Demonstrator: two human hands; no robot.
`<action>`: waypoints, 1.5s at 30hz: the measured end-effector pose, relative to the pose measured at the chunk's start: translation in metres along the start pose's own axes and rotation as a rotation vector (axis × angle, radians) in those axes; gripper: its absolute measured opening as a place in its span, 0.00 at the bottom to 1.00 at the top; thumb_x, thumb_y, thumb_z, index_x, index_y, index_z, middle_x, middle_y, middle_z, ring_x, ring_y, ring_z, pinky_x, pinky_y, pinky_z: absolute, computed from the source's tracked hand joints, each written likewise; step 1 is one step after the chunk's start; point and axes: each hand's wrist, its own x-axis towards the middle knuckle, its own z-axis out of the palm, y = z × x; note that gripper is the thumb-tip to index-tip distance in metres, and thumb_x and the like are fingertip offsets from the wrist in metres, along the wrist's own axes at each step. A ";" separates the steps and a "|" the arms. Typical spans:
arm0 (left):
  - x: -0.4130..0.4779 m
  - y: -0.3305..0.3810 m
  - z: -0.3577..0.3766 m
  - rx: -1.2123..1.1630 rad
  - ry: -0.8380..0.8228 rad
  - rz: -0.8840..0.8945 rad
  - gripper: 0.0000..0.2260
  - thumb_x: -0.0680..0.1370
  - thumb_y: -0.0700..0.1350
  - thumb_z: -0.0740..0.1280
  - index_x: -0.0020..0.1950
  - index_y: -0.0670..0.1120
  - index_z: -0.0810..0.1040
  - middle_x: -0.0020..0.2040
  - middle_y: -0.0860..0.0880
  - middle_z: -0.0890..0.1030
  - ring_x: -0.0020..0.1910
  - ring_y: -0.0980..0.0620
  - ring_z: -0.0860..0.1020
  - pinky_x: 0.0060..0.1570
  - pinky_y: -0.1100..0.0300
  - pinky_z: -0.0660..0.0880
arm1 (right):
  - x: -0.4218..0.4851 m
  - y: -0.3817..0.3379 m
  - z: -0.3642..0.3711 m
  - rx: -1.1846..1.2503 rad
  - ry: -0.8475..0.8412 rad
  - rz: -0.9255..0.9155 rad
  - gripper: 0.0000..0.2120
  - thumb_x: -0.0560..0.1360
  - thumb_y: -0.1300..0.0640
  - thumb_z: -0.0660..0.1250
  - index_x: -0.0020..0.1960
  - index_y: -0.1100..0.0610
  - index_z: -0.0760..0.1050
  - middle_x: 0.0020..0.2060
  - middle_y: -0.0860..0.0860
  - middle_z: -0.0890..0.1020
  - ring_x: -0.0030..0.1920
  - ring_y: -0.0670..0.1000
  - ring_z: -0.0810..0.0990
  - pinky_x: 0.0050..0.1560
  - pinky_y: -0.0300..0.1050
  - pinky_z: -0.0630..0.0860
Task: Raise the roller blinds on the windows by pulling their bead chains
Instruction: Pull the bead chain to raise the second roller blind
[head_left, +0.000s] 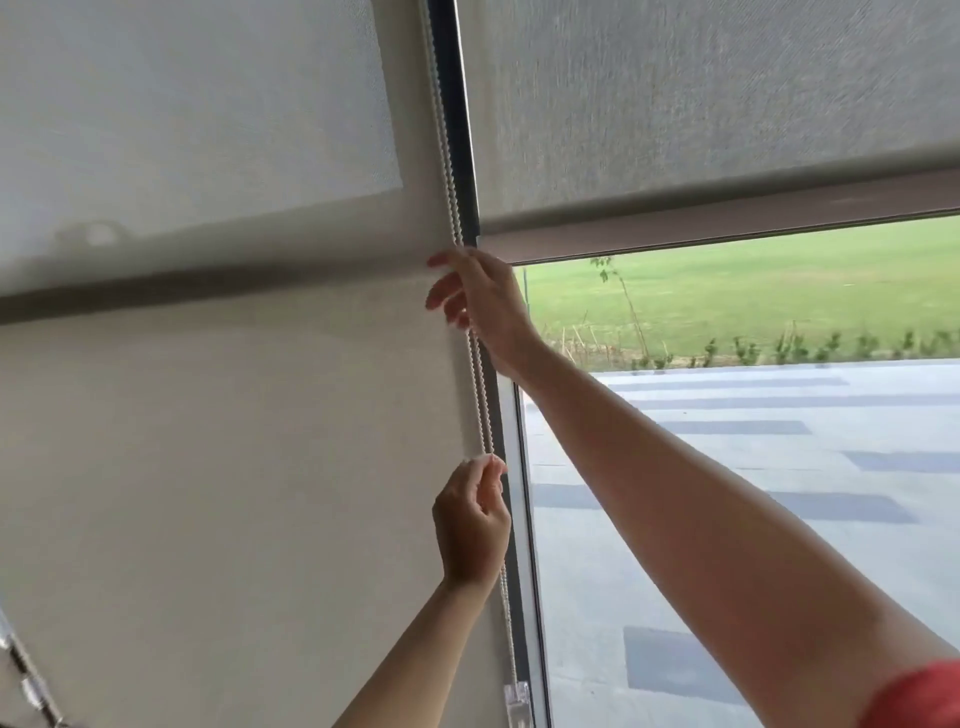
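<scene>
A white bead chain (479, 384) runs down the dark window frame between two blinds. My right hand (480, 299) reaches up and grips the chain just below the right blind's bottom bar (727, 228). Lower down, my left hand (472, 525) pinches the same chain between thumb and fingers. The right roller blind (701, 104) is grey and partly raised, showing glass below it. The left roller blind (218, 415) is pale and covers its window fully.
A clear chain holder (517, 699) is fixed low on the frame. Through the glass lie a paved terrace (753, 493) and a lawn (753, 291). A metal hinge or chain piece (28, 680) shows at the bottom left corner.
</scene>
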 end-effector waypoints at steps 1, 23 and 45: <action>-0.003 0.002 -0.003 -0.033 -0.015 0.006 0.08 0.78 0.41 0.62 0.43 0.42 0.80 0.37 0.47 0.84 0.34 0.51 0.81 0.35 0.60 0.78 | 0.005 -0.016 0.005 0.026 0.016 -0.027 0.15 0.82 0.59 0.54 0.55 0.69 0.74 0.31 0.56 0.77 0.23 0.45 0.71 0.24 0.37 0.66; 0.011 0.037 -0.058 -0.419 -0.180 -0.122 0.18 0.74 0.46 0.52 0.52 0.47 0.80 0.47 0.50 0.83 0.47 0.57 0.77 0.46 0.62 0.74 | -0.090 -0.054 0.021 0.000 0.345 -0.247 0.13 0.80 0.67 0.59 0.40 0.59 0.76 0.22 0.46 0.65 0.22 0.42 0.60 0.23 0.37 0.57; -0.031 0.060 -0.065 -0.333 0.010 -0.041 0.11 0.80 0.38 0.56 0.41 0.46 0.74 0.30 0.56 0.74 0.23 0.56 0.69 0.22 0.60 0.65 | -0.277 0.169 -0.039 -0.625 -0.272 0.385 0.11 0.73 0.62 0.64 0.42 0.51 0.83 0.35 0.43 0.83 0.36 0.38 0.77 0.43 0.38 0.73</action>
